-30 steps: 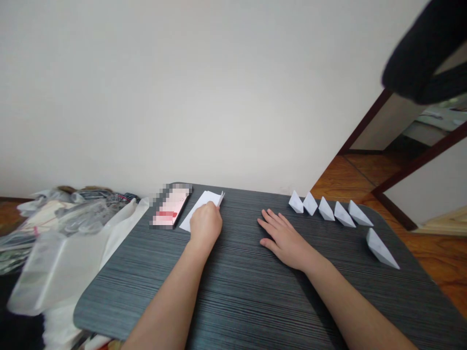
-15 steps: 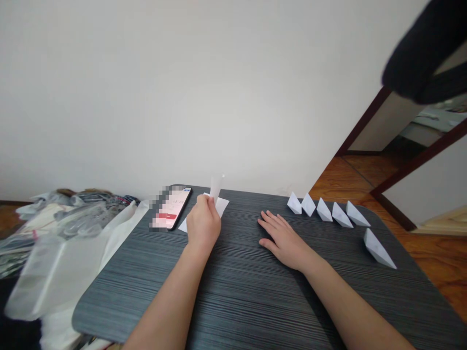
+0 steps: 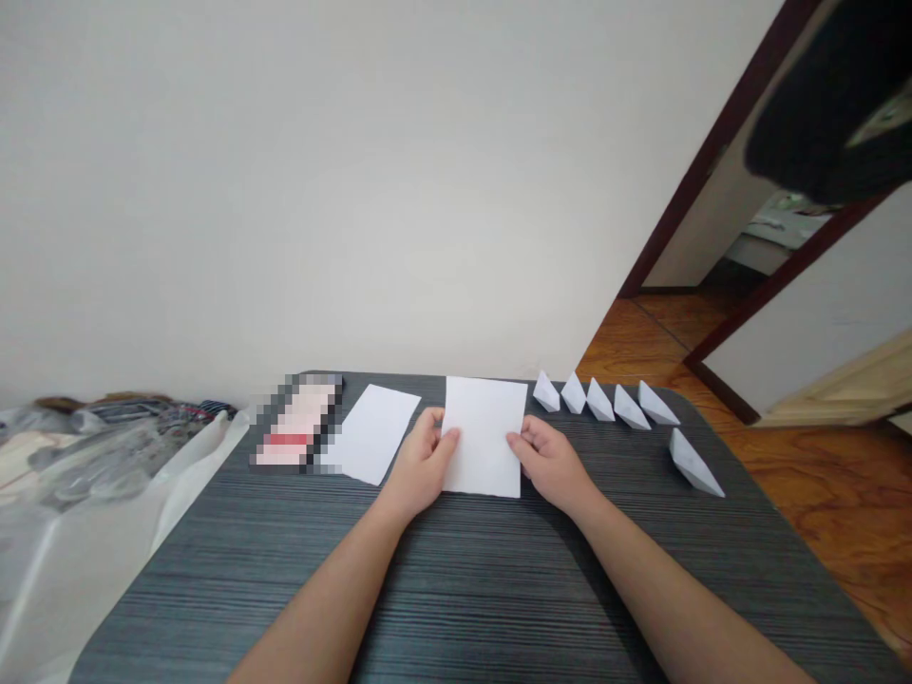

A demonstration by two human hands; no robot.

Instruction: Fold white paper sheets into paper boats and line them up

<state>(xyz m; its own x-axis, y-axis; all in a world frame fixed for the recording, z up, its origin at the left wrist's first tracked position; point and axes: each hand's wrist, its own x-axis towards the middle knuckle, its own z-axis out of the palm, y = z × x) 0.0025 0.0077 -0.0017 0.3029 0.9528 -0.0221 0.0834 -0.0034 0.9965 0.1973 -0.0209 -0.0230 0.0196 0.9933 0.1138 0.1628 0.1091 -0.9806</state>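
Note:
A white paper sheet (image 3: 485, 432) lies flat on the dark striped table (image 3: 470, 589), held at both side edges. My left hand (image 3: 419, 467) pinches its left edge, thumb on top. My right hand (image 3: 550, 460) grips its right edge the same way. A small stack of white paper (image 3: 374, 432) lies just left of my left hand, and a phone (image 3: 297, 434) lies beyond that. Several folded white paper boats (image 3: 599, 400) stand in a row at the table's far right, with one more paper boat (image 3: 693, 463) apart, nearer the right edge.
Clear plastic bags and white cloth (image 3: 92, 475) are heaped off the table's left side. A pale wall rises behind the table. An open doorway (image 3: 741, 285) and wooden floor (image 3: 841, 484) lie to the right. A dark blurred shape (image 3: 826, 104) hangs at the top right.
My left hand lifted one sheet off the paper stack and brought it right to the table's middle. My right hand, earlier flat on the table, has closed on the sheet's right edge. The view shifted right.

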